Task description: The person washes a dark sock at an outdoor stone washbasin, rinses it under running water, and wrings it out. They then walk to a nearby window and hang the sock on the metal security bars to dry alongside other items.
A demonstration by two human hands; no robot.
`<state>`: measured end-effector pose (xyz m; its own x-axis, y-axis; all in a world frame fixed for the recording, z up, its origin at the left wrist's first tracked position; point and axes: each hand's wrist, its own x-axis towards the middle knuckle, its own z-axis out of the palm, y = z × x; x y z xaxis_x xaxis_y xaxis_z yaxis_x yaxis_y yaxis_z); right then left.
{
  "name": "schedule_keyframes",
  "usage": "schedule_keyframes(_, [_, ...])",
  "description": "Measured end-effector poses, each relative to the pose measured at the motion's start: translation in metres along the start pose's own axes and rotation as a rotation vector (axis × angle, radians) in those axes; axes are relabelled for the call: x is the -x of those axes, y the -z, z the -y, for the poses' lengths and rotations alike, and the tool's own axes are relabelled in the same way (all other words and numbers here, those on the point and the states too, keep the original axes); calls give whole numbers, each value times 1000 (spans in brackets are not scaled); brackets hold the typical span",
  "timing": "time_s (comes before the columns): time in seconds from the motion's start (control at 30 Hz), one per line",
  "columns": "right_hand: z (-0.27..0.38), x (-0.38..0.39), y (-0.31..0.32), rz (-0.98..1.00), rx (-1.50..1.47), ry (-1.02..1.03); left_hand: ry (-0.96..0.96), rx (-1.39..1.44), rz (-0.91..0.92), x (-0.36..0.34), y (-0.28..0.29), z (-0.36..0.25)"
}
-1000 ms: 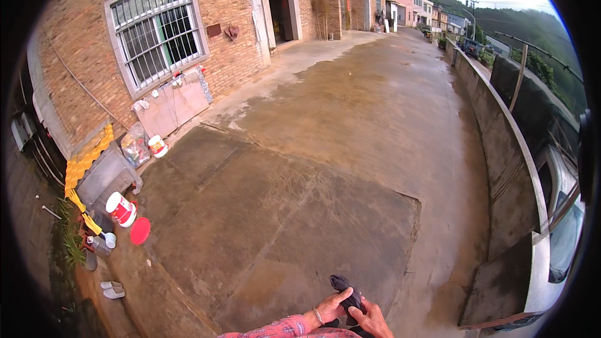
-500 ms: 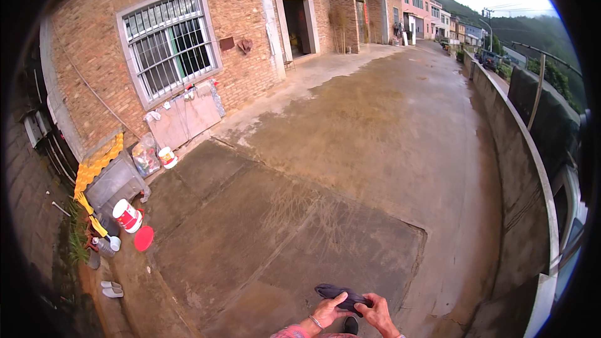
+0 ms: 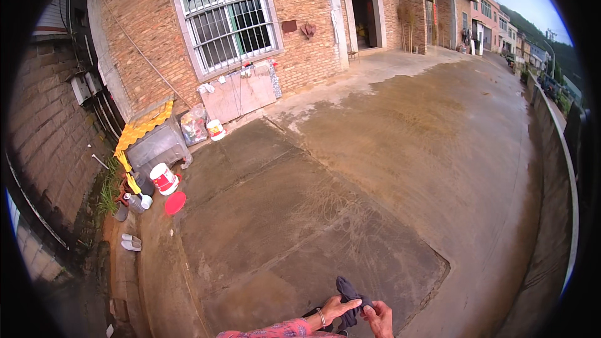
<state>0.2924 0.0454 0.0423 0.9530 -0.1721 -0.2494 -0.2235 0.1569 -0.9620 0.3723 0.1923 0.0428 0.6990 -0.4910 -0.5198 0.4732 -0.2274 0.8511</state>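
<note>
A dark purple-grey piece of soft cloth (image 3: 348, 289) is held in front of me at the bottom of the picture. One end sticks up beyond my left hand (image 3: 338, 308), and another part hangs down below it. My left hand closes on its middle, a bracelet round that wrist and a pink patterned sleeve behind it. At the cloth's right side my right hand (image 3: 380, 319) pinches its edge between thumb and fingers. The cloth is bunched, so I cannot tell whether it is a garment. Part of a dark shoe shows below the hands.
Wet concrete ground (image 3: 263, 238) spreads ahead. On the left stand a red-and-white bucket (image 3: 164, 179), a red lid (image 3: 175, 203), yellow gloves (image 3: 128, 172) and pale slip-on shoes (image 3: 131, 242). A brick house with a barred window (image 3: 228, 22) stands behind; a low wall (image 3: 559, 131) runs along the right.
My view has turned left, so the yard has shifted right in the picture. The cloth, earlier stretched sideways between my hands, now stands steeper, with part hanging down.
</note>
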Motion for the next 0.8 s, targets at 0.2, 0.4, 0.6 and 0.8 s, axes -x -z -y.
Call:
schedule_keyframes(0.2, [27, -99, 2, -159, -124, 86, -47, 142, -43, -65, 34, -2])
schedule_keyframes(0.4, [115, -220, -10, -122, -261, 244, 19, 84, 40, -147, 83, -79])
schedule_keyframes(0.6, [198, -323, -29, 91, -350, 231, -134, 73, -28, -224, 135, -118])
schedule_keyframes(0.8, [232, -408, -46, 424, -525, 164, -247, 356, 45, -247, 180, -159])
